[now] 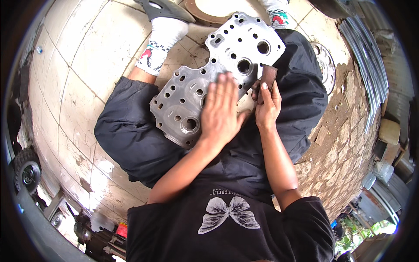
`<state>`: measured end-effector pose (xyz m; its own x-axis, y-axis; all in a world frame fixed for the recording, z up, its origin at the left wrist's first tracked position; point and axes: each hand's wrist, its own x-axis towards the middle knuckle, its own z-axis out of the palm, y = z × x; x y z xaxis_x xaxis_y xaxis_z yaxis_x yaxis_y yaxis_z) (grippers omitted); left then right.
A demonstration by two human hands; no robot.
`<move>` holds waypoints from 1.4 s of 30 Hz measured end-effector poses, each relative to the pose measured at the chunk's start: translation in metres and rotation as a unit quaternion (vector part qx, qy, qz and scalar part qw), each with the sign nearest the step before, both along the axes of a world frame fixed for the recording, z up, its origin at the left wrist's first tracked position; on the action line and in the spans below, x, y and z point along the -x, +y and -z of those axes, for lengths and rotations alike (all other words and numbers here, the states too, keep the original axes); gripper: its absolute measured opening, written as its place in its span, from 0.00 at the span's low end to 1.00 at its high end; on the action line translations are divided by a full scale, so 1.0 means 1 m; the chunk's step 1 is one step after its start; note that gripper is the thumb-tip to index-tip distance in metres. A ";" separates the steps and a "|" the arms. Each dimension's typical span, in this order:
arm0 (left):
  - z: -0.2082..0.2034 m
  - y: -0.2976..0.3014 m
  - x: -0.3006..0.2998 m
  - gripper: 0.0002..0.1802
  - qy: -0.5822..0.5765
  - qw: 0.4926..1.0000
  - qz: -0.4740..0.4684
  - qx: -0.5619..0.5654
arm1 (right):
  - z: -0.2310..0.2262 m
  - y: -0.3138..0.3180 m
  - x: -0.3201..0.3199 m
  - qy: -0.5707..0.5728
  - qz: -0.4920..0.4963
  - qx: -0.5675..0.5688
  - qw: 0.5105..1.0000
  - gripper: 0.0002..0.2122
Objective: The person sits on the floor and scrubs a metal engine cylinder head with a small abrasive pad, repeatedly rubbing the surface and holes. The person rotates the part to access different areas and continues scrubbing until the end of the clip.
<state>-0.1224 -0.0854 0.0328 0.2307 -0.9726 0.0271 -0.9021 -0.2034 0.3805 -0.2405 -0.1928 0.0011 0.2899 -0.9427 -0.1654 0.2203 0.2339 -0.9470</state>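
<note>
A grey metal cylinder head (188, 92) with several round ports and bolt holes lies slantwise across my lap. My left hand (221, 109) rests flat on its middle, fingers stretched out and thumb apart, hiding some of the holes. Beside the right edge of the metal, my right hand (268, 105) is closed on a brown, stiff-looking strip of sandpaper (269, 75), pinched between thumb and fingers. Dark smudges mark the fingertips of that hand. Part of the strip is hidden behind the thumb.
Pale tiles (78, 56) spread to the left, rough stone paving (340, 148) to the right. A brown ring (203, 15) lies by my foot. Past my right knee are a perforated metal disc (325, 67) and corrugated sheets (366, 65). A wheel (28, 173) stands at far left.
</note>
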 end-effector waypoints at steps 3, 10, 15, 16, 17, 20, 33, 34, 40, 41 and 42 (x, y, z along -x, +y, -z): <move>0.006 0.008 0.027 0.50 -0.036 0.991 0.124 -0.035 | 0.000 -0.001 0.004 -0.005 0.000 -0.036 0.999 0.13; -0.017 0.026 0.011 0.32 0.101 0.976 0.166 0.101 | -0.002 -0.002 0.005 -0.102 0.086 -0.107 0.985 0.12; -0.017 0.006 0.009 0.34 0.066 0.995 0.054 0.045 | -0.006 -0.003 0.002 -0.098 0.100 -0.068 0.988 0.14; -0.010 0.010 0.010 0.33 0.052 0.992 0.115 0.024 | -0.006 -0.003 0.002 -0.087 0.095 -0.068 0.989 0.14; -0.004 0.016 0.013 0.32 0.039 0.984 0.176 0.002 | -0.006 -0.001 0.001 -0.077 0.090 -0.069 0.991 0.14; 0.019 0.055 0.034 0.19 0.382 0.906 0.167 -0.078 | -0.006 -0.001 0.000 -0.094 0.067 -0.088 0.989 0.14; -0.029 0.013 -0.080 0.30 0.033 0.981 -0.069 0.176 | -0.011 0.014 0.001 0.102 -0.088 0.068 0.989 0.19; -0.032 0.006 -0.077 0.32 0.019 0.990 -0.021 0.141 | -0.009 0.014 0.000 0.086 -0.065 0.040 0.993 0.19; -0.007 -0.042 -0.052 0.44 -0.074 0.980 0.182 0.021 | -0.005 0.002 -0.006 0.007 0.063 -0.068 0.996 0.12; -0.005 -0.051 -0.061 0.44 -0.097 0.982 0.162 0.028 | -0.007 0.000 -0.004 -0.007 0.075 -0.078 0.994 0.11; -0.004 -0.061 -0.070 0.44 -0.120 0.982 0.141 0.036 | -0.004 -0.002 0.000 -0.011 0.080 -0.094 0.992 0.11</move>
